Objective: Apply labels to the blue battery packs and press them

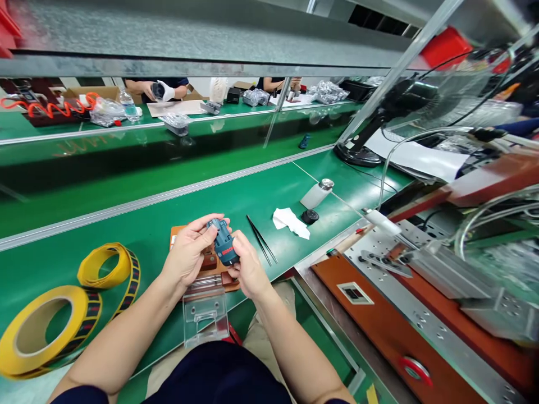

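Fingers (201, 223) of both hands are curled narrow around a small blue housing (224, 246), holding it clear of the green worktop (147, 224) near its front edge. Starting at the left front corner, two yellow tape rolls (10, 345) lie flat, well apart from the hands. Next comes the left hand (187, 255), thumb and fingertips pinching the housing's upper end; beneath it a brown fixture (209, 262) sits on the worktop with a clear plastic stand (205, 314) just in front, at the edge. The right hand (249, 270) grips the housing's lower end from the other side, thumb against the face with red lettering. It may be a battery pack, though the view is too small to be sure. Right of the hands, black tweezers (261, 241) lie near, then a white wipe (290, 221), a black cap (310, 216) just beside it and a capped bottle (315, 194) towards the back, and a metal jig (421, 292) past the worktop's right edge. As a judgement, the step in hand is turning the housing between the hands above the fixture; the next move calls for a firm two-sided grip and a clear path past the fixture
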Available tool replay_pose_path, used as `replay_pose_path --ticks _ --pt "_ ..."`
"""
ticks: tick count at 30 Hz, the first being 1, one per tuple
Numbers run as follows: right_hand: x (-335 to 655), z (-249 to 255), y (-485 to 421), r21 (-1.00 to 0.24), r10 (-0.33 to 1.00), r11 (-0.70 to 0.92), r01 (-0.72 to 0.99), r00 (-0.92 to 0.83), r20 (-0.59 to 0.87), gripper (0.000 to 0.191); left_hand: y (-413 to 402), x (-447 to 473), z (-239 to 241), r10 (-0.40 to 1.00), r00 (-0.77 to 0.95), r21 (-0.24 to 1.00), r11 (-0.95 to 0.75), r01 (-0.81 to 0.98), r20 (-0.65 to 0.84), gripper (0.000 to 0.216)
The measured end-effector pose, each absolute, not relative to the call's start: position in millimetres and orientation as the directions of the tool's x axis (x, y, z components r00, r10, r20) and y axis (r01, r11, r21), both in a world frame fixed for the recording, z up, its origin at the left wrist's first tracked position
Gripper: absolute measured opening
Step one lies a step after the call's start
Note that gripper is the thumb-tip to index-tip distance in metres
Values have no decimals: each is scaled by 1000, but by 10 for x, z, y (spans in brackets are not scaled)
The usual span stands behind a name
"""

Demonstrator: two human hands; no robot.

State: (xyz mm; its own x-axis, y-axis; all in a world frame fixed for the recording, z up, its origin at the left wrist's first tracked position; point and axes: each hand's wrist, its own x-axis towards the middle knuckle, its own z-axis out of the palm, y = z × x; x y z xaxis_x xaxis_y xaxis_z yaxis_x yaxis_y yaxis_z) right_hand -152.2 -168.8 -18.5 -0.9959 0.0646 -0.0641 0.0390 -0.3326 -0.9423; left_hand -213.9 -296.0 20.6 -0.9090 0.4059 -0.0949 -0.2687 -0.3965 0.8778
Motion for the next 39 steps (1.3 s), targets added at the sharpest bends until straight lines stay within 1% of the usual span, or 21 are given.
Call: replay_pose_path --ticks 2,3,4,6,8,9,11,13,15,17,19,22,24,26,28,30,32,33,36,39 --pt "-1522 -161 -1730 -918 108 -395 38 -990 -87 43 -2941 -2144 186 411 -907 877 -397 -269 -92 46" --pt "-1525 -140 -1746 -901 98 -429 60 -989 -113 45 -2936 -2149 168 409 -908 882 -390 -263 -90 44" --pt "-1528 -116 -1758 -875 57 -472 106 -987 -150 47 -2932 -2155 146 404 -911 892 -378 -248 -82 42" --pt "-1532 -74 -1779 -797 -97 -551 247 -968 -233 52 -2930 -2170 95 375 -927 926 -340 -165 -28 37" --pt "-1522 -57 -1802 -739 -229 -569 362 -932 -280 57 -2934 -2184 59 313 -948 964 -264 -37 49 28" --pt "-1508 -58 -1813 -746 -246 -551 374 -927 -283 58 -2938 -2188 53 280 -957 978 -207 21 80 25" --pt "-1462 -72 -1828 -822 -192 -471 318 -947 -257 56 -2953 -2186 74 228 -966 992 -63 106 117 26" --pt "-1406 -86 -1827 -917 -123 -329 225 -973 -195 50 -2972 -2171 129 220 -965 983 79 167 146 27" --pt "-1365 -95 -1812 -974 -104 -176 144 -986 -127 44 -2988 -2148 189 230 -955 956 184 230 186 26" --pt "-1357 -114 -1793 -996 -88 -54 70 -994 -65 41 -2999 -2124 228 231 -946 921 264 285 226 24" --pt "-1376 -147 -1775 -999 -64 34 6 -998 -8 40 -3003 -2101 236 229 -934 883 326 339 274 22" --pt "-1412 -188 -1746 -992 -38 115 -45 -998 41 36 -3005 -2087 209 233 -907 827 377 417 351 19" --pt "-1412 -180 -1721 -989 -43 138 -46 -998 40 33 -3007 -2101 187 242 -894 820 361 443 377 18" --pt "-1384 -149 -1691 -992 -75 113 -48 -996 40 36 -3007 -2131 167 259 -901 863 287 416 348 19" --pt "-1338 -121 -1655 -994 -64 72 -85 -995 81 47 -2997 -2155 142 300 -918 938 146 313 260 23" --pt "-1285 -116 -1610 -981 49 113 -156 -986 162 55 -2966 -2148 108 345 -926 987 -25 156 155 34" --pt "-1230 -133 -1556 -943 194 251 -217 -943 269 57 -2913 -2090 73 391 -919 986 -167 -12 55 47" --pt "-1202 -143 -1526 -917 243 323 -235 -916 320 57 -2881 -2043 59 421 -907 973 -211 -93 5 52" --pt "-1107 -156 -1425 -847 295 460 -267 -854 429 56 -2781 -1857 55 553 -825 925 -240 -294 -118 58" --pt "-995 -146 -1311 -800 314 538 -266 -818 483 57 -2667 -1684 110 638 -754 895 -231 -381 -156 57"
